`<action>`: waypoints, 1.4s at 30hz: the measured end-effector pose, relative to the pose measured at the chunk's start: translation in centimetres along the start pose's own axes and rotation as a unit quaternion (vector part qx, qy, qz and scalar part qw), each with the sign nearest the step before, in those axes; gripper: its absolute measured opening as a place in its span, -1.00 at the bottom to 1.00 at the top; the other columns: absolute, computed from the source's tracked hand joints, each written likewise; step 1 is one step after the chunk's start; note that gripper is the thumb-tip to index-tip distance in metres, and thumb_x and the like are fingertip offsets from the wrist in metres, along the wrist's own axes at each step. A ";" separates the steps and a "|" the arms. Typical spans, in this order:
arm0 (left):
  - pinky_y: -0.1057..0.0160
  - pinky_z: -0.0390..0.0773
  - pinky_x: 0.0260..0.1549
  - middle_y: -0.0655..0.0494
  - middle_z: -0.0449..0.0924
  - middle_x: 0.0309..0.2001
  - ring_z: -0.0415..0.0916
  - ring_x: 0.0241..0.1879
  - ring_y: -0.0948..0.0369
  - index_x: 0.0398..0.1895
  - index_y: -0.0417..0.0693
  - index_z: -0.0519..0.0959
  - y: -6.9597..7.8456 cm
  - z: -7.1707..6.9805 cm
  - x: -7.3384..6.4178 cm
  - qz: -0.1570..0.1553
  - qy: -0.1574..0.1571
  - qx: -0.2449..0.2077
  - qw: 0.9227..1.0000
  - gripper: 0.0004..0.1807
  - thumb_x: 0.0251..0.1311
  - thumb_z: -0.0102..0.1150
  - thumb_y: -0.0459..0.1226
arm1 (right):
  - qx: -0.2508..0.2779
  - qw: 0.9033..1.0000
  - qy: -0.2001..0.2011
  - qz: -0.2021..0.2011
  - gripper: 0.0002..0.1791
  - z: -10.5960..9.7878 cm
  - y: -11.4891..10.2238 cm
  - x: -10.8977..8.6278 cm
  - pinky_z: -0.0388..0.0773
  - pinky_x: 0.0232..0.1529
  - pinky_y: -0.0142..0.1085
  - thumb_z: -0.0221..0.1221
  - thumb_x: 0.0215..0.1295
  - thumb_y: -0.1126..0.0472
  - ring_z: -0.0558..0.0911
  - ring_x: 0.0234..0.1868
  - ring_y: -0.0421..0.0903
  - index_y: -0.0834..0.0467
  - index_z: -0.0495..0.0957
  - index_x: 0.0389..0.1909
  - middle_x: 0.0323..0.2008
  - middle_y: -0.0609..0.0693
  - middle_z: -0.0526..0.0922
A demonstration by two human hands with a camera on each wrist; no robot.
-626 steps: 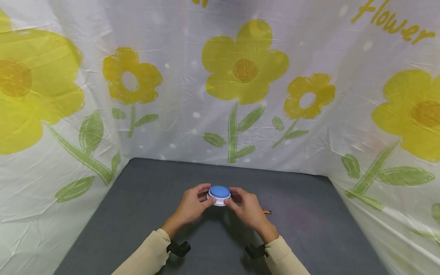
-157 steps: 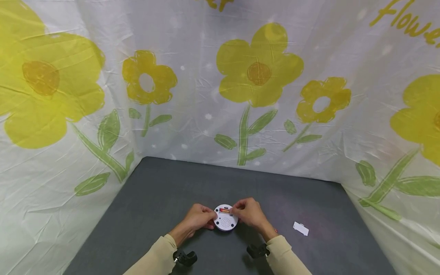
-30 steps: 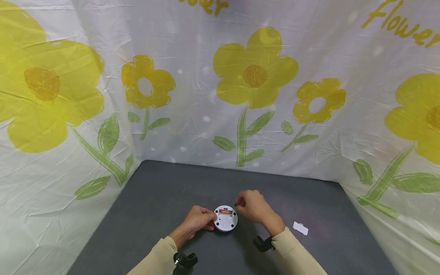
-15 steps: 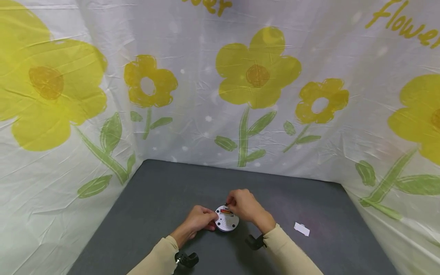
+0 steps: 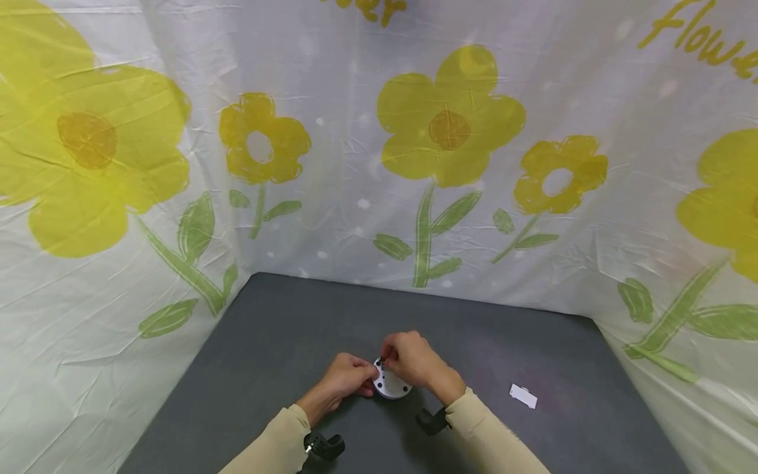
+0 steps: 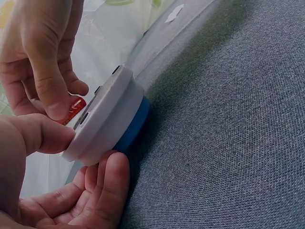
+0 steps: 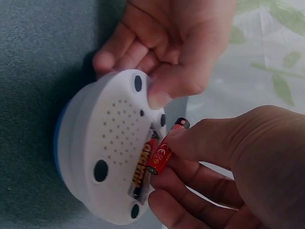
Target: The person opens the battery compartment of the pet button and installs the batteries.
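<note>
Round white device (image 7: 118, 143), underside up, battery compartment (image 7: 133, 192) open.
The device is pointing its blue button (image 6: 134, 126) down toward the table (image 5: 320, 316), roughly midway between left and right edges, well apart from the far edge. Four dark feet (image 7: 101, 170) are surrounding its perforations. One labelled battery (image 7: 143, 166) is occupying the compartment; a second, red battery (image 7: 163, 151) is slanting just beside it, gripped.

The left sleeve (image 5: 266, 442) and right sleeve (image 5: 491, 431) were plain cream. A black, curved left wrist camera (image 5: 328, 447) and matching right wrist camera (image 5: 430, 422) were worn; left hand (image 5: 343, 378) and right hand (image 5: 413, 360) were bare.
</note>
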State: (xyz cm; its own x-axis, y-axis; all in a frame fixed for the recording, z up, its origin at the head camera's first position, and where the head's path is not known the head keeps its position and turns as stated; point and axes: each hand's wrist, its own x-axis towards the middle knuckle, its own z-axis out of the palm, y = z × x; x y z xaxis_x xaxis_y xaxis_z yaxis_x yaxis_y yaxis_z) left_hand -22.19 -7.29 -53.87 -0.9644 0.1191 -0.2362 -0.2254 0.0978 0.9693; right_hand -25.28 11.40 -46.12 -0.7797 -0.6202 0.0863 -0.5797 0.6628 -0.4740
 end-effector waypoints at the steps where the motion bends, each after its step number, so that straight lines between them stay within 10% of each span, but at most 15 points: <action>1: 0.32 0.79 -0.45 -0.03 0.77 -0.34 0.69 -0.48 0.28 -0.15 -0.45 0.74 0.0 0.0 0.1 0.001 0.000 0.002 1.000 -0.76 0.22 0.30 -0.39 | -0.005 1.000 0.000 -0.002 -0.90 0.1 0.1 0.0 0.64 -0.43 -0.31 0.36 0.31 0.44 0.69 -0.38 -0.13 0.20 0.75 -0.24 -0.34 0.03 0.77; 34: 0.30 0.81 -0.43 -0.03 0.77 -0.36 0.70 -0.46 0.26 -0.15 -0.46 0.75 0.0 0.0 0.0 0.004 0.005 0.004 1.000 -0.77 0.26 0.32 -0.39 | -0.030 0.999 0.030 -0.012 -0.89 0.8 1.2 -0.5 0.57 -0.46 -0.39 0.42 0.23 0.41 0.61 -0.43 -0.24 0.14 0.77 -0.30 -0.41 -0.05 0.75; 42: 0.30 0.81 -0.42 -0.03 0.77 -0.38 0.70 -0.47 0.26 -0.14 -0.47 0.75 -0.2 0.0 0.1 0.006 0.003 0.004 1.000 -0.75 0.24 0.31 -0.39 | -0.035 0.998 0.042 0.036 -0.96 0.3 1.2 -0.7 0.60 -0.41 -0.25 0.40 0.36 0.24 0.61 -0.35 -0.14 0.12 0.76 -0.27 -0.34 -0.04 0.71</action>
State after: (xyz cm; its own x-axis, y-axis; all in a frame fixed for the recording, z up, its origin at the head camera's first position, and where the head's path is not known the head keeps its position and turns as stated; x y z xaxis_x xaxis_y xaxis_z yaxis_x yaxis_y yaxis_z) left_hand -22.26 -7.32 -54.11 -0.9677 0.1151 -0.2243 -0.2128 0.1041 0.9715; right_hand -25.37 12.49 -46.99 -0.8356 -0.5339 0.1292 -0.5339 0.7341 -0.4197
